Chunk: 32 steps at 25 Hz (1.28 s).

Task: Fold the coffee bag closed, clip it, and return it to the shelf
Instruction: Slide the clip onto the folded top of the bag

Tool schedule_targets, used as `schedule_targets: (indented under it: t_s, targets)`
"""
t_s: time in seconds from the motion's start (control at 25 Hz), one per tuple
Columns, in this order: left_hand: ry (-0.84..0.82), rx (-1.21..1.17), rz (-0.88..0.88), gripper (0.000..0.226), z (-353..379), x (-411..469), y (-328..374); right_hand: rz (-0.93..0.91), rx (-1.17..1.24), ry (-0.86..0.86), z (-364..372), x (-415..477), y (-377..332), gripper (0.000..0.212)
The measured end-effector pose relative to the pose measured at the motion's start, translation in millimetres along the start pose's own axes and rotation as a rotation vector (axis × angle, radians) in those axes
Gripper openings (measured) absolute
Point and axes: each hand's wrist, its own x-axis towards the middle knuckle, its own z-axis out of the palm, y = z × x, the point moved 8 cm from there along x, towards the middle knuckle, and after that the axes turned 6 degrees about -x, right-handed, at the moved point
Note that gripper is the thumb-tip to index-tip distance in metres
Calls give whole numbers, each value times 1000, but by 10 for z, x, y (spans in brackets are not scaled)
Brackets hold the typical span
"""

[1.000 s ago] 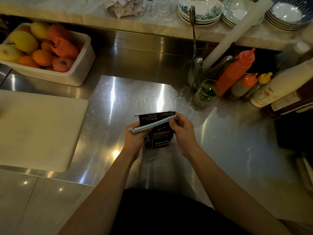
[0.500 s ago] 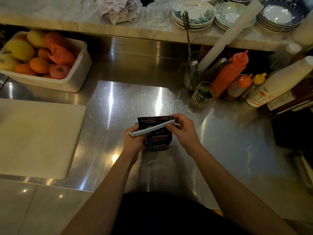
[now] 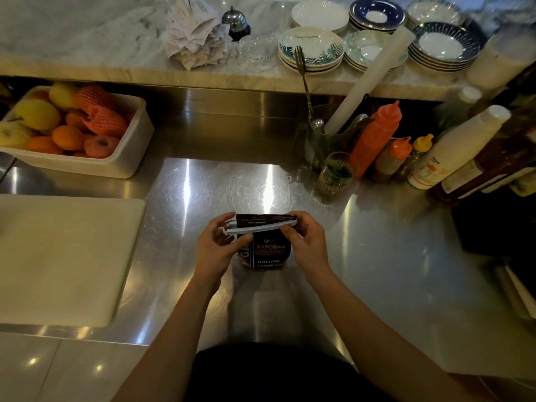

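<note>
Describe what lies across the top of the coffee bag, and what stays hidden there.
A pale clip lies across the folded top of the coffee bag, with the left hand and right hand at its ends. The fold beneath and the bag's contents are covered.

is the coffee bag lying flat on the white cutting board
No, both hands, left hand and right hand, hold the coffee bag over the steel counter.

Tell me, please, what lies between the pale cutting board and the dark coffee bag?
In the head view, only the left hand and bare steel counter lie between the pale cutting board and the dark coffee bag.
</note>
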Motion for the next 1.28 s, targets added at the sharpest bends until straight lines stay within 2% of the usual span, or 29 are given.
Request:
schedule_targets:
  t_s: [0.16,0.4,0.48,0.56,0.68,0.96,1.16,1.28]
  targets:
    - [-60,159,98,33,-12,25,212,-33,-40,25,-34,-40,-32,33]
    - [-120,502,233,26,-5,78,482,-128,-234,-53,-67,-58,-152,23]
    - [-136,538,257,24,6,64,519,-165,-338,-146,-73,-46,-204,18]
    - [-149,575,291,24,17,37,554,-198,-453,-233,-68,-36,-250,26]
    - [-175,579,297,28,33,16,573,-235,-543,-220,-54,-13,-308,16]
    - [-188,493,255,27,3,-18,597,-299,-489,-149,-24,-121,-351,20]
    - [-213,558,265,36,55,-33,629,-156,-315,-110,-110,-78,-277,12]
    - [-308,616,308,42,184,-82,654,-165,-361,-85,-128,-54,-305,13]
